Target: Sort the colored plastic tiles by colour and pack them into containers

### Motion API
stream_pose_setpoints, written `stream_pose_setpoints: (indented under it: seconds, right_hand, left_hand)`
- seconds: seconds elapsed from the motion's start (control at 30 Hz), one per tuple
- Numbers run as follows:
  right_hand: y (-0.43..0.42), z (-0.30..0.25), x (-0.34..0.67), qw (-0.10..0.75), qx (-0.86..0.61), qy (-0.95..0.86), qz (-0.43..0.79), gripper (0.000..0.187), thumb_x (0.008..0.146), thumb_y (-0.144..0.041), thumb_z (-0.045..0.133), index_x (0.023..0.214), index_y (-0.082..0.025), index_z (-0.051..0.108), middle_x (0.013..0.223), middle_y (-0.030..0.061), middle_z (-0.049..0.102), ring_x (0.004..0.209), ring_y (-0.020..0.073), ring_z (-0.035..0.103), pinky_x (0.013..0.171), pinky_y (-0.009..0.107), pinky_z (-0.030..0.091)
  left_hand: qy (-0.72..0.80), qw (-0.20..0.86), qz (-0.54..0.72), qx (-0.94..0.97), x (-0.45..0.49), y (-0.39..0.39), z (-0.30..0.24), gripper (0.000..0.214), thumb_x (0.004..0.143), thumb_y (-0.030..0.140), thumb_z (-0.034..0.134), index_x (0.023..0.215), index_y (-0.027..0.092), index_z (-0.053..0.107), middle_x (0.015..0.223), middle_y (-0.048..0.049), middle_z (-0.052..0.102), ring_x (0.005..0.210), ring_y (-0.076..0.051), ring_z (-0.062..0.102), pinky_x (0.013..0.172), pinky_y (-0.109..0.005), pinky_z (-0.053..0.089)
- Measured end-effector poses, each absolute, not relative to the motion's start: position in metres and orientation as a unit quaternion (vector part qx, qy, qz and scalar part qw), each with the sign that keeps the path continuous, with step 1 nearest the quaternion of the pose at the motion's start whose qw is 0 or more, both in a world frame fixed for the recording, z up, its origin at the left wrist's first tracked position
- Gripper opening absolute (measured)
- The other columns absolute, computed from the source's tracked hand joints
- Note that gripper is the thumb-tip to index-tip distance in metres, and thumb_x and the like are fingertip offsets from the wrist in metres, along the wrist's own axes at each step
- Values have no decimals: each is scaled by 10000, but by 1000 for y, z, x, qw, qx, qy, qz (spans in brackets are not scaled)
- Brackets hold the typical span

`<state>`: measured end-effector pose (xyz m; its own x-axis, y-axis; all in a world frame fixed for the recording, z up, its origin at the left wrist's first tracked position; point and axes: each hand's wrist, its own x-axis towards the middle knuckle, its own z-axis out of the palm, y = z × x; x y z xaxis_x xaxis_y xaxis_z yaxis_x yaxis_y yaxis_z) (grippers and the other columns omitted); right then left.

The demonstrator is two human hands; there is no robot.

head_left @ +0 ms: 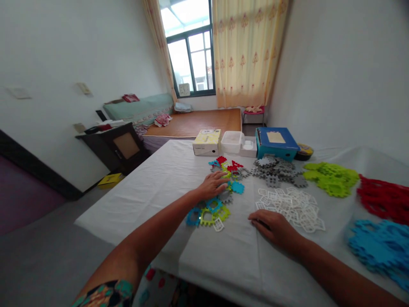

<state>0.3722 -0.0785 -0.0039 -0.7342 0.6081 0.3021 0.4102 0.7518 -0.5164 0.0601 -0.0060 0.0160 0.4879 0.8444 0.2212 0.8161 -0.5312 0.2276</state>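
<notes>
My left hand [212, 186] is stretched over a mixed pile of plastic interlocking pieces, its fingers spread and touching the pieces. Around it lie a blue piece [237, 187], a red piece [234, 166] and grey pieces [226, 197]. Nearer to me are a lime green frame piece [207, 217], a blue frame piece [193, 217] and a small white piece [218, 224]. My right hand [271, 224] rests on the table with loosely bent fingers, thumb apart, and nothing visible in it. Just beyond it spreads a heap of white pieces [289, 206].
Sorted heaps line the right: grey pieces [277, 170], lime green pieces [332, 177], red pieces [385, 198] and blue pieces [380, 245]. A yellow box [207, 143], a clear plastic container [232, 141] and a blue box [277, 143] stand at the back of the white-covered table [153, 183].
</notes>
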Motion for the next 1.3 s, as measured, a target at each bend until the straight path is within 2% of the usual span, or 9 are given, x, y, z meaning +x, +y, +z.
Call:
stream_pose_setpoints:
  seconds: [0.17, 0.37, 0.6, 0.77, 0.9, 1.07, 1.2, 1.3]
  right_hand:
    - [-76, -3, 374, 215, -259, -913, 228, 245, 975, -265, 432, 1061, -205, 653, 974, 72, 704, 884, 159, 661, 815, 279, 511]
    - [-75, 0, 378, 204, -265, -912, 239, 249, 987, -267, 419, 1056, -202, 650, 947, 66, 695, 865, 151, 651, 806, 272, 502]
    - [-76, 1, 379, 208, -267, -905, 256, 239, 983, -275, 433, 1039, -209, 656, 943, 59, 697, 865, 150, 654, 801, 270, 506]
    - [-75, -1, 379, 217, -269, -902, 257, 257, 978, -293, 431, 1045, -211, 666, 971, 71, 710, 884, 168, 666, 821, 293, 521]
    - [-76, -3, 378, 225, -276, -902, 246, 259, 972, -291, 430, 1040, -218, 669, 988, 81, 717, 899, 186, 675, 834, 320, 533]
    - [-77, -4, 377, 232, -284, -903, 223, 253, 970, -288, 432, 1031, -214, 667, 978, 76, 717, 895, 182, 681, 819, 314, 541]
    - [-77, -7, 376, 240, -286, -906, 199, 252, 972, -285, 433, 1050, -211, 661, 991, 77, 715, 906, 179, 680, 826, 314, 540]
    - [-78, -8, 375, 235, -284, -913, 173, 262, 975, -282, 426, 1074, -207, 656, 1001, 84, 710, 902, 179, 677, 821, 314, 540]
  left_hand:
    - [585, 16, 149, 797, 50, 60, 37, 465, 998, 397, 286, 1311, 209, 575, 1455, -73, 479, 1350, -198, 404, 1150, -361, 285]
    - [582, 55, 89, 807, 90, 122, 36, 491, 954, 517, 372, 1333, 261, 552, 1472, -69, 460, 1366, -265, 372, 1130, -445, 289]
    - [480, 92, 3, 872, 111, 118, 34, 507, 932, 548, 391, 1348, 299, 541, 1401, -62, 530, 1322, -237, 445, 1125, -382, 284]
    - [452, 88, 33, 887, 88, 84, 37, 480, 923, 510, 448, 1316, 265, 579, 1395, -88, 536, 1279, -246, 499, 1094, -374, 342]
    - [491, 62, 121, 861, 68, 24, 50, 500, 918, 528, 466, 1371, 320, 514, 1480, -64, 456, 1372, -272, 392, 1122, -468, 308]
    - [438, 80, 120, 887, 41, -82, 65, 493, 903, 549, 492, 1371, 396, 501, 1503, -18, 433, 1391, -271, 369, 1148, -463, 270]
    - [451, 103, 88, 882, 32, -143, 56, 651, 827, 635, 552, 1427, 423, 412, 1553, -27, 348, 1421, -327, 301, 1144, -547, 230]
    - [462, 103, 67, 878, 36, -157, 43, 778, 774, 704, 558, 1466, 441, 320, 1568, -34, 314, 1430, -362, 261, 1128, -624, 187]
